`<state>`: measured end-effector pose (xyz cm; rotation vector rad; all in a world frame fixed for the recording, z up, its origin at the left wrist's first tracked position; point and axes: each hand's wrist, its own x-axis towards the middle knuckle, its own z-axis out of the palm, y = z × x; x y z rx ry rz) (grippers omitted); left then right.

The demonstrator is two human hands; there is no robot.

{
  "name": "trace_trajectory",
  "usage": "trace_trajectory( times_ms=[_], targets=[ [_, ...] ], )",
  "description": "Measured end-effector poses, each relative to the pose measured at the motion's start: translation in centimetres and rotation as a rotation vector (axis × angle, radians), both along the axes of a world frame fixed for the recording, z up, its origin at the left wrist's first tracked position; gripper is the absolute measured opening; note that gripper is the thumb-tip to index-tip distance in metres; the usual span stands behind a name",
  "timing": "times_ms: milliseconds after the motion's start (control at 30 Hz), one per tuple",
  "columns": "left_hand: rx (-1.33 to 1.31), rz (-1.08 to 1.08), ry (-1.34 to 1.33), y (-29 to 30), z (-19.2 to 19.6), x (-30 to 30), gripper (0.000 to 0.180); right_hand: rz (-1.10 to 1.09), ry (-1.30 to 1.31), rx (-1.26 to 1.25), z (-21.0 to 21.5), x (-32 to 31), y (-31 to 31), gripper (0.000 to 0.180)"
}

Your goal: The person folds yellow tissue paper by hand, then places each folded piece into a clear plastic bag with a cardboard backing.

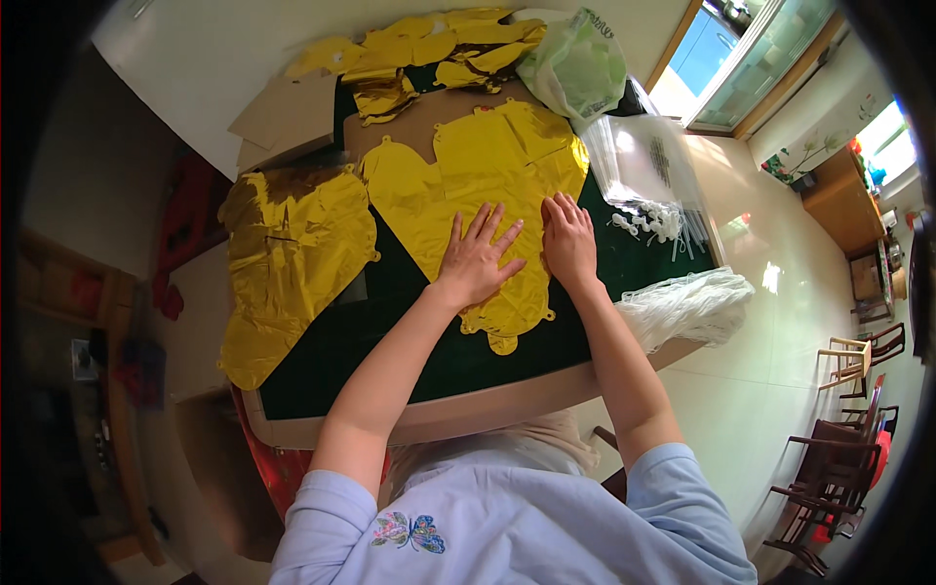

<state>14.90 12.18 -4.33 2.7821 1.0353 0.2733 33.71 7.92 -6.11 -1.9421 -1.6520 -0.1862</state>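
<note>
A large flat gold foil balloon [507,156], uninflated and with small tabs along its edge, lies on the dark green tabletop in front of me. My left hand [478,261] rests palm down on it, open, with fingers spread. At the foil's right edge is my right hand [569,242], its fingers bent and close together, the thumb against the index finger; it appears to pinch the edge. Another gold foil balloon [292,258] lies to the left, hanging partly over the table's rim. More crumpled gold foil pieces [419,49] are heaped at the far side.
Right of the foil are clear plastic bags [643,161], small white plastic pieces [651,222] and a bundle of white string [687,304]. A pale green-and-white plastic bag [577,68] stands at the back. Cardboard [292,117] lies far left. Chairs [829,458] stand off to the right.
</note>
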Motion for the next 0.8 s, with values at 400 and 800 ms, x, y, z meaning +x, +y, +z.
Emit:
trace_trajectory(
  times_ms=[400, 800],
  targets=[
    [-0.011, -0.008, 0.028, 0.0, 0.3, 0.1, 0.062, -0.302, 0.164, -0.256, 2.4, 3.0, 3.8, 0.040],
    [-0.015, 0.007, 0.015, 0.1, 0.2, -0.1, 0.063, -0.272, 0.202, -0.318, 2.2, 4.4, 5.0, 0.036]
  ],
)
